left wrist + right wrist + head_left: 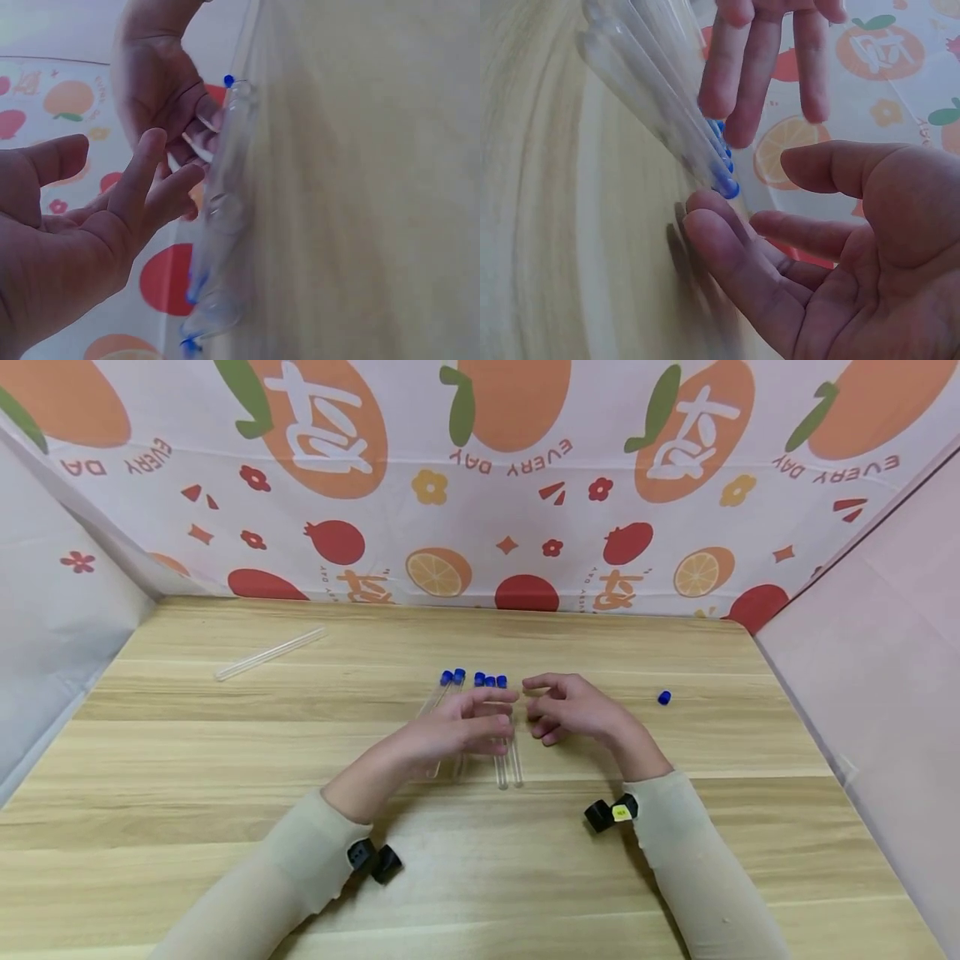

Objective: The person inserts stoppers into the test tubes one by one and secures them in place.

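Note:
Several clear test tubes (501, 772) with blue caps (459, 676) lie side by side on the table, caps toward the back. My left hand (468, 724) hovers over the tubes and hides their middles in the head view; its fingers are extended and hold nothing. Just right of the row is my right hand (572, 703), fingers loosely bent, nothing between them. In the right wrist view, its fingertips are close to the capped end of the nearest tube (649, 97); whether they touch it I cannot tell. The two hands face each other, apart.
A loose blue cap (664, 697) lies on the right of the wooden table (187, 827). At the back left lies a clear tube (270, 654) without a visible cap. A fruit-printed cloth (480, 527) hangs behind the table.

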A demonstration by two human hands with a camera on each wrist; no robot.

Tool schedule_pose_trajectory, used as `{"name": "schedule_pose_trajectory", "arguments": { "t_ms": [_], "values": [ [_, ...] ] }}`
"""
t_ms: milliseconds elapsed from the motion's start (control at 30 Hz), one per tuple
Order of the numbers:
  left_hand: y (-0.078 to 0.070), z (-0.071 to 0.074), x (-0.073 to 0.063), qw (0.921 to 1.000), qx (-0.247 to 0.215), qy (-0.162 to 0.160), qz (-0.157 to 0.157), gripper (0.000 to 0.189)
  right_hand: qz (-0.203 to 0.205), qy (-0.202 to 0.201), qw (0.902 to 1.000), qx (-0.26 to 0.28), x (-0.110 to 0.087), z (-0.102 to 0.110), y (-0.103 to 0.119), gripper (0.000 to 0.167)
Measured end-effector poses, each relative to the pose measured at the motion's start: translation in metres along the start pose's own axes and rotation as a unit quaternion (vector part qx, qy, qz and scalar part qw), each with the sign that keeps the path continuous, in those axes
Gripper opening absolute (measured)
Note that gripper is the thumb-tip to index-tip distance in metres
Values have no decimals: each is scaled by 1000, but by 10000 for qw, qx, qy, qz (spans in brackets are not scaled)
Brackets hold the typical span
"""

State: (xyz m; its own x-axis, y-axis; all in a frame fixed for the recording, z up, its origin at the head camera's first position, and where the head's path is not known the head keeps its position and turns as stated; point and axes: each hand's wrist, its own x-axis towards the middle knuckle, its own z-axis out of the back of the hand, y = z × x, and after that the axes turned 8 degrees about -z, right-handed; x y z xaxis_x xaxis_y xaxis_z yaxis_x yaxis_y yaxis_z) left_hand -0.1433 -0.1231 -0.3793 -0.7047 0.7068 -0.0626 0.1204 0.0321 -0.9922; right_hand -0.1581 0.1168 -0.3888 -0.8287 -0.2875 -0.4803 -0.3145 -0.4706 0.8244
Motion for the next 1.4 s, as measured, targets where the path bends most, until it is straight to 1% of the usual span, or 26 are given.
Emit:
{"name": "schedule_pose_trajectory", "arguments": {
  "t_ms": [100, 167, 233, 300, 433, 467, 533, 600, 633, 667, 733, 767, 900, 967, 1033, 1100, 1167, 1233, 1300, 1400],
  "values": [
    [-6, 7, -3, 9998, 30, -57, -171, 50, 54, -50, 10000, -53, 0, 2, 0, 49],
    [-11, 12, -5, 9993, 112, -116, -344, 49, 95, -107, 9999, -97, -1, 4, 1, 49],
    [-17, 18, -8, 9984, 186, -231, -484, 48, 146, -164, 9996, -182, -2, 5, 1, 50],
    [-24, 24, -11, 9966, 377, -369, -632, 47, 215, -277, 9986, -386, -3, 8, 1, 50],
    [-37, 38, -17, 9894, 856, -745, -910, 44, 404, -579, 9943, -802, -7, 15, 0, 50],
    [-39, 41, -19, 9865, 1006, -840, -985, 44, 467, -687, 9924, -908, -8, 18, 0, 50],
    [-43, 49, -22, 9781, 1373, -1067, -1147, 44, 581, -914, 9884, -1061, -10, 23, -2, 51],
    [-45, 57, -25, 9660, 1789, -1353, -1283, 43, 701, -1193, 9819, -1293, -12, 28, -4, 54],
    [-46, 62, -27, 9587, 2005, -1506, -1344, 43, 753, -1335, 9781, -1412, -12, 30, -5, 56],
    [-46, 67, -28, 9494, 2259, -1687, -1387, 42, 804, -1483, 9734, -1552, -13, 33, -6, 58],
    [-46, 78, -31, 9266, 2800, -2055, -1439, 40, 903, -1722, 9641, -1810, -14, 37, -8, 62],
    [-46, 84, -33, 9138, 3076, -2216, -1454, 39, 955, -1823, 9592, -1937, -14, 39, -9, 64],
    [-46, 107, -43, 8597, 4053, -2726, -1494, 37, 1052, -2116, 9429, -2346, -16, 49, -12, 68],
    [-47, 116, -48, 8380, 4368, -2904, -1501, 36, 1051, -2217, 9368, -2492, -17, 54, -14, 67],
    [-48, 125, -54, 8195, 4639, -3039, -1442, 36, 1030, -2310, 9317, -2606, -18, 59, -16, 66],
    [-48, 134, -58, 8018, 4926, -3124, -1301, 37, 1017, -2397, 9280, -2664, -19, 64, -18, 67],
    [-48, 144, -62, 7874, 5182, -3155, -1090, 38, 980, -2491, 9252, -2691, -20, 69, -20, 68],
    [-47, 154, -65, 7778, 5377, -3141, -854, 40, 922, -2594, 9215, -2738, -20, 74, -22, 69],
    [-46, 164, -68, 7737, 5494, -3088, -645, 42, 833, -2687, 9179, -2798, -20, 78, -24, 69],
    [-45, 178, -72, 7710, 5632, -2947, -400, 43, 652, -2795, 9145, -2852, -22, 85, -26, 69]
  ]
}}
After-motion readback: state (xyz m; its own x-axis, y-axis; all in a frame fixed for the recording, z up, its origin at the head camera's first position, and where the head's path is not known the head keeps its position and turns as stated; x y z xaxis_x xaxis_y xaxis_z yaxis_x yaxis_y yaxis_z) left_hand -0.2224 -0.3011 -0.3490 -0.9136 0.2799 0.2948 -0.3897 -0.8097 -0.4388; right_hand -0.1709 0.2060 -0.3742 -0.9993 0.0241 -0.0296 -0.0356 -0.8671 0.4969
